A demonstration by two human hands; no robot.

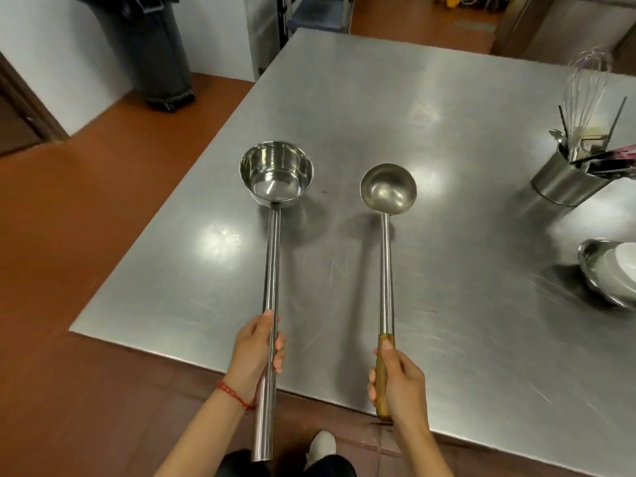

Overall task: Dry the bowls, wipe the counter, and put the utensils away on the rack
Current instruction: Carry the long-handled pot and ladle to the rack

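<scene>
My left hand (256,352) grips the long steel handle of a deep steel dipper (276,172), whose bowl hovers over the counter's left part. My right hand (401,382) holds the wooden grip of a round steel ladle (388,189), its bowl out over the middle of the steel counter (447,132). Both utensils point away from me, side by side and apart. At the right edge a steel bowl (592,270) rests tilted on the counter with a white bowl (624,265) inside it.
A steel utensil holder (564,182) at the far right holds a whisk (585,87), a spoon and other tools. A dark bin (151,49) stands on the red-brown floor past the counter's left corner. A doorway lies at far left.
</scene>
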